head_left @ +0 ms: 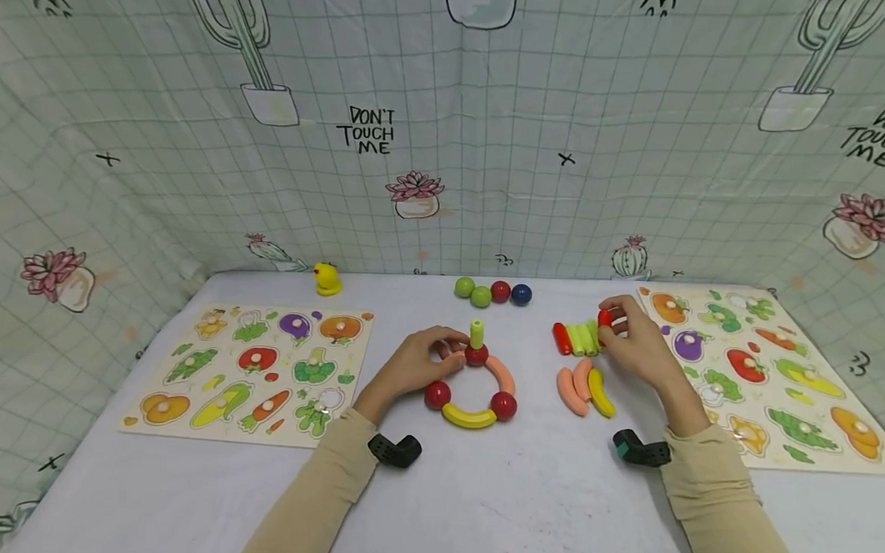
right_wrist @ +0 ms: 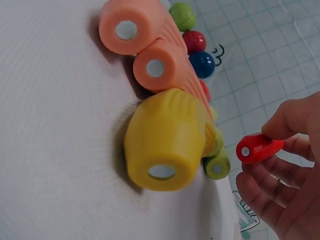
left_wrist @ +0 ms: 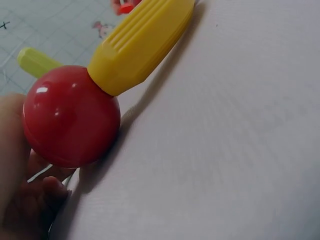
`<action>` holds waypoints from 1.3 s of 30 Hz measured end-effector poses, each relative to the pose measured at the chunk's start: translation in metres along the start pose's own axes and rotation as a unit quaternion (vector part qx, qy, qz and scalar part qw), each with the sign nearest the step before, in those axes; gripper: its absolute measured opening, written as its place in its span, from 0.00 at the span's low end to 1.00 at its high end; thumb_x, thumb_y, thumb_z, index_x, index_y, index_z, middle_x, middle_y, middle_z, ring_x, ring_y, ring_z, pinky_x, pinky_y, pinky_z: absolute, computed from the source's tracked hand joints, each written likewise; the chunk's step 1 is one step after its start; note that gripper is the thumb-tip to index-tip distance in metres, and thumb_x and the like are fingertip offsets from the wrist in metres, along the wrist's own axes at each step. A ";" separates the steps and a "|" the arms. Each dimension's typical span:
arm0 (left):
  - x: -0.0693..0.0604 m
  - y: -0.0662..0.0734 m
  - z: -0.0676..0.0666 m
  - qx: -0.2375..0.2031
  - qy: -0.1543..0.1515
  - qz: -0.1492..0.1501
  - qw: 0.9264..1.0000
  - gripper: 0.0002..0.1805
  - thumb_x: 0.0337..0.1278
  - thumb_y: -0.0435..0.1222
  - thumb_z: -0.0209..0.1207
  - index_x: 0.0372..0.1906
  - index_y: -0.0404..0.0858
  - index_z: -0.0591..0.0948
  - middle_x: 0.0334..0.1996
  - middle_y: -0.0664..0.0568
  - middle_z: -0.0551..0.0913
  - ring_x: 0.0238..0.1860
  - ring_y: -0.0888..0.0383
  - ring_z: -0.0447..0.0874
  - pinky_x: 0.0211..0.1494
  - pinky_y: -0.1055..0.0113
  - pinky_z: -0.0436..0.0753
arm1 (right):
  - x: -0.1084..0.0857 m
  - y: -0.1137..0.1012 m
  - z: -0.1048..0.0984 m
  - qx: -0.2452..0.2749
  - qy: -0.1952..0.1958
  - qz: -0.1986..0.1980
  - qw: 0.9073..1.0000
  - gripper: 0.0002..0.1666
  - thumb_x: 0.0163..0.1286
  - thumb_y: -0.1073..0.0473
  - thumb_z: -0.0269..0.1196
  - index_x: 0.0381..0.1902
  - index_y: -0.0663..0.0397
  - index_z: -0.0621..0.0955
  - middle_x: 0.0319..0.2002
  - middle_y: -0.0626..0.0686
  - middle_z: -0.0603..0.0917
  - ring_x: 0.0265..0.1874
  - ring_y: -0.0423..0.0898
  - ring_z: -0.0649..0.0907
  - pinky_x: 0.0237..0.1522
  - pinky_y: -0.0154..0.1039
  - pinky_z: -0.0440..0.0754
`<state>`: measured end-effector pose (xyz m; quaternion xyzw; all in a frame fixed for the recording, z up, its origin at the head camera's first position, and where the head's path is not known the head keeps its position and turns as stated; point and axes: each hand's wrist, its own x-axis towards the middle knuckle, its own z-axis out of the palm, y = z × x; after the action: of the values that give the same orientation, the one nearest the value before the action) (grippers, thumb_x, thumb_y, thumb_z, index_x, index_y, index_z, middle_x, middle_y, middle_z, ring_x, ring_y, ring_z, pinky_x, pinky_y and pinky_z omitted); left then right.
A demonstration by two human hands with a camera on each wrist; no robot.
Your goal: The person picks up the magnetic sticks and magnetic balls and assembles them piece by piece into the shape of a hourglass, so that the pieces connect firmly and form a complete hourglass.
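Observation:
A ring of curved magnetic rods and red balls lies on the white table. My left hand (head_left: 419, 363) grips its left side, at a pink curved rod (head_left: 434, 381) mostly hidden by the fingers. A yellow curved rod (head_left: 469, 416) and a red ball (left_wrist: 72, 117) are near that wrist. On the ring's far red ball (head_left: 476, 355) a light green rod (head_left: 476, 333) stands upright. My right hand (head_left: 637, 341) pinches a short red rod (right_wrist: 257, 148) between thumb and fingers, raised beside a row of green rods (head_left: 581, 339) and another red rod (head_left: 562, 339).
Two loose pink curved rods (head_left: 572, 390) and a yellow one (head_left: 601, 392) lie nearer me. Green, red and blue balls (head_left: 521, 295) line the back. A yellow toy duck (head_left: 326, 279) stands back left. Vegetable puzzle boards (head_left: 228, 416) lie at both sides; a printed cloth hangs behind.

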<state>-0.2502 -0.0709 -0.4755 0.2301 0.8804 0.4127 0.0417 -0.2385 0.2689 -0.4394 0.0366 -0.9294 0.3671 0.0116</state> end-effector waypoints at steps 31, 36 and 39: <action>-0.003 -0.002 0.002 -0.018 0.013 -0.003 1.000 0.15 0.59 0.40 0.61 0.51 0.47 0.81 0.42 0.57 0.82 0.38 0.61 0.74 0.40 0.72 0.73 | -0.005 -0.027 0.008 0.082 -0.072 -0.038 0.993 0.28 0.69 0.54 0.58 0.62 0.59 0.67 0.57 0.60 0.73 0.53 0.55 0.76 0.47 0.32 0.77; -0.003 -0.003 0.002 -0.019 0.016 -0.003 1.000 0.15 0.58 0.40 0.62 0.50 0.47 0.81 0.42 0.58 0.82 0.37 0.62 0.74 0.41 0.71 0.73 | -0.007 -0.033 0.009 0.109 -0.094 -0.035 0.989 0.26 0.68 0.54 0.59 0.60 0.57 0.69 0.54 0.59 0.76 0.51 0.52 0.76 0.44 0.26 0.76; -0.003 -0.003 0.002 -0.019 0.017 -0.002 1.000 0.15 0.58 0.40 0.62 0.50 0.47 0.81 0.42 0.58 0.82 0.37 0.62 0.74 0.41 0.71 0.73 | -0.007 -0.036 0.010 0.113 -0.109 -0.038 0.987 0.25 0.67 0.53 0.60 0.57 0.56 0.69 0.52 0.58 0.77 0.51 0.52 0.77 0.46 0.29 0.76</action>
<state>-0.2485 -0.0725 -0.4792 0.2200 0.8736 0.4330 0.0318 -0.2290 0.2362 -0.4226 0.1128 -0.8756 0.4627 -0.0801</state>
